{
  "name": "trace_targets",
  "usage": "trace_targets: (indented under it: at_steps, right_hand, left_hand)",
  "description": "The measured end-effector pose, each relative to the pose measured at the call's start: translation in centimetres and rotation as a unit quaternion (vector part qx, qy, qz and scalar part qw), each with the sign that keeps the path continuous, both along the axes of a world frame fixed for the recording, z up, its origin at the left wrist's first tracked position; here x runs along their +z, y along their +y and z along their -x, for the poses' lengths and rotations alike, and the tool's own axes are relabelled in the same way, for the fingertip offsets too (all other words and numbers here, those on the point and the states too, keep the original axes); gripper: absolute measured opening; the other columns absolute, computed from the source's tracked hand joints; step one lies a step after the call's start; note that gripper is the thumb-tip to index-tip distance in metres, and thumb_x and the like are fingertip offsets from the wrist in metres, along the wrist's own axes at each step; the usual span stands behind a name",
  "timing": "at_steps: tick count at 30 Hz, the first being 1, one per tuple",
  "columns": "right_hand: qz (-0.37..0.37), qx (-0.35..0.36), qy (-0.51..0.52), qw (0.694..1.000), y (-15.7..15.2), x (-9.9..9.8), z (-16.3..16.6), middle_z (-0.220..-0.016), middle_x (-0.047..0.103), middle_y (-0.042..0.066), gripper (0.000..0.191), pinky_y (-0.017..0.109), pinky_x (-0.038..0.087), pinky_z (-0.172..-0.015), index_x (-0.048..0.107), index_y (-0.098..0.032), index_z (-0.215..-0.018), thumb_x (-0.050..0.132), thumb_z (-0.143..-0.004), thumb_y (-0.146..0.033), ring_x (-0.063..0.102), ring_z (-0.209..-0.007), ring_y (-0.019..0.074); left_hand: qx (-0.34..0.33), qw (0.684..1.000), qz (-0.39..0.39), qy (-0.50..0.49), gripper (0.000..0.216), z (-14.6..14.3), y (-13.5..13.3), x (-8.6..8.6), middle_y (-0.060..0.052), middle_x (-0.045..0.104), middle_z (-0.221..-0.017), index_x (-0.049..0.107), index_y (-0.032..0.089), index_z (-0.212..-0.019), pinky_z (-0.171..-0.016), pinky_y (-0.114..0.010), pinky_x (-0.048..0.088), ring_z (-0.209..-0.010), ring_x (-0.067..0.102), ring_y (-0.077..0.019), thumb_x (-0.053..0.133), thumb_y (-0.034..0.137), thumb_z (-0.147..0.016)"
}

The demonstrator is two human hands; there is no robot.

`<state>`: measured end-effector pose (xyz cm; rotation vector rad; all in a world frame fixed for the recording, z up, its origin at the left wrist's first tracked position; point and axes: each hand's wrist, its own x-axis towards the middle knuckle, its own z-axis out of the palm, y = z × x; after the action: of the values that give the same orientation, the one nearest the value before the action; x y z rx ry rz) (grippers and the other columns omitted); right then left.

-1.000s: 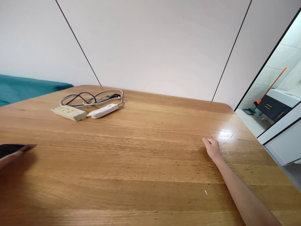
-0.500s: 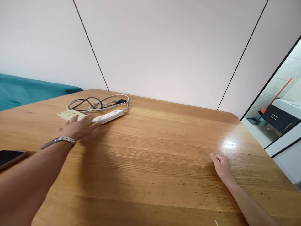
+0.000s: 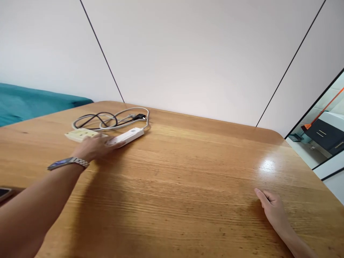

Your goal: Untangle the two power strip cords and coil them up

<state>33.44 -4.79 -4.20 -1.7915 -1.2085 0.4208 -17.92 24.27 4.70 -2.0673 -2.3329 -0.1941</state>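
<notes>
My left hand, with a metal-strapped watch on its wrist, is closed on the left end of a white power strip. The thumb lies along the strip's near side; the other fingers are mostly hidden. Just left of it is a cream-coloured power strip, partly covered by the same hand. Behind both strips lie looped grey and black cables with a black plug. My right hand rests on the wooden table at the right, curled into a loose fist with nothing visible in it.
The wooden table reaches back to a white panelled wall. A phone lies at the left edge, partly out of view. Beyond the table are a teal seat and, through an opening at right, an orange broom beside a dark cabinet.
My left hand has closed on the white power strip, which has shifted slightly. The view has turned a little, so my right hand appears lower and further right.
</notes>
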Motion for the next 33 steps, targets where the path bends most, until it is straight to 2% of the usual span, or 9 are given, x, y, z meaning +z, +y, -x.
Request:
trace_targets:
  at_steps: [5,11,13,19,24,27,29,31,33]
  right_hand:
    - [0.003,-0.001,-0.001,1.000,0.1,-0.1,-0.1,-0.048,0.022,-0.005,0.053,0.027,0.022,-0.046,0.021,-0.024,-0.050,0.049,-0.076,-0.061,0.025,-0.046,0.0110]
    - [-0.009,0.020,0.002,1.000,0.4,-0.1,0.1,-0.050,0.021,-0.005,0.052,0.027,0.022,-0.047,0.020,-0.024,-0.053,0.046,-0.078,-0.062,0.024,-0.048,0.0107]
    - [-0.015,0.032,-0.016,0.999,0.5,-0.3,0.2,-0.052,0.020,-0.005,0.051,0.026,0.022,-0.048,0.020,-0.024,-0.053,0.045,-0.079,-0.061,0.024,-0.049,0.0105]
    - [-0.026,0.047,-0.053,0.997,0.9,-0.4,0.3,-0.050,0.019,-0.005,0.050,0.026,0.019,-0.048,0.019,-0.023,-0.053,0.044,-0.081,-0.057,0.025,-0.047,0.0097]
    - [-0.050,0.048,-0.015,0.998,1.1,0.1,0.7,-0.049,0.022,-0.006,0.050,0.026,0.020,-0.049,0.020,-0.024,-0.053,0.043,-0.082,-0.057,0.026,-0.047,0.0096]
    - [-0.092,0.023,0.015,0.995,1.2,0.2,0.6,-0.048,0.029,-0.006,0.049,0.025,0.026,-0.051,0.029,-0.023,-0.051,0.045,-0.081,-0.057,0.031,-0.050,0.0108]
    - [-0.114,0.008,0.041,0.993,1.2,0.3,0.3,-0.051,0.038,-0.005,0.044,0.025,0.031,-0.054,0.039,-0.021,-0.054,0.048,-0.080,-0.056,0.037,-0.053,0.0122]
    - [-0.122,-0.005,0.065,0.990,1.1,0.4,-0.2,-0.056,0.045,-0.003,0.039,0.026,0.036,-0.058,0.047,-0.020,-0.058,0.051,-0.079,-0.054,0.043,-0.056,0.0140]
    - [-0.114,-0.009,0.080,0.990,0.9,0.7,-0.8,-0.060,0.051,-0.001,0.036,0.028,0.039,-0.060,0.053,-0.020,-0.063,0.052,-0.077,-0.052,0.047,-0.060,0.0160]
  left_hand:
    - [-0.050,0.997,0.039,0.034,0.092,-3.2,-3.2,-0.4,-0.017,0.051,-0.130,0.051,0.014,-0.133,-0.096,-0.041,0.039,-0.114,0.050,-0.0337,0.009,0.077,-0.082]
    - [-0.087,0.995,0.011,0.052,0.079,-13.0,-9.1,-1.0,-0.028,0.055,-0.116,0.058,0.007,-0.121,-0.078,-0.044,0.045,-0.107,0.053,-0.0428,0.019,0.067,-0.088]
    - [-0.080,0.995,0.009,0.065,0.070,-16.8,-11.0,-1.1,-0.029,0.057,-0.112,0.060,0.006,-0.118,-0.074,-0.043,0.046,-0.104,0.056,-0.0427,0.030,0.062,-0.088]
    - [-0.145,0.987,-0.001,0.064,0.054,-26.3,-17.7,-1.1,-0.031,0.061,-0.101,0.065,0.004,-0.107,-0.068,-0.039,0.046,-0.093,0.062,-0.0413,0.045,0.050,-0.087]
    - [-0.233,0.970,0.024,0.062,0.045,-31.8,-23.9,-0.8,-0.027,0.066,-0.092,0.068,0.004,-0.100,-0.079,-0.044,0.047,-0.084,0.066,-0.0346,0.053,0.044,-0.086]
    - [-0.300,0.951,0.059,0.048,0.046,-33.4,-27.0,0.3,-0.024,0.067,-0.092,0.068,0.006,-0.100,-0.079,-0.045,0.049,-0.088,0.066,-0.0355,0.058,0.048,-0.083]
    - [-0.360,0.929,0.090,0.014,0.051,-33.0,-27.8,1.1,-0.022,0.068,-0.097,0.066,0.011,-0.108,-0.076,-0.044,0.051,-0.090,0.066,-0.0352,0.060,0.054,-0.080]
    - [-0.425,0.900,0.097,-0.026,0.059,-31.3,-27.0,1.5,-0.019,0.064,-0.115,0.060,0.018,-0.121,-0.082,-0.046,0.052,-0.100,0.064,-0.0349,0.064,0.057,-0.077]
    - [-0.481,0.872,0.075,-0.060,0.071,-28.7,-24.8,0.9,-0.016,0.049,-0.139,0.050,0.024,-0.135,-0.099,-0.048,0.044,-0.123,0.052,-0.0351,0.069,0.054,-0.073]
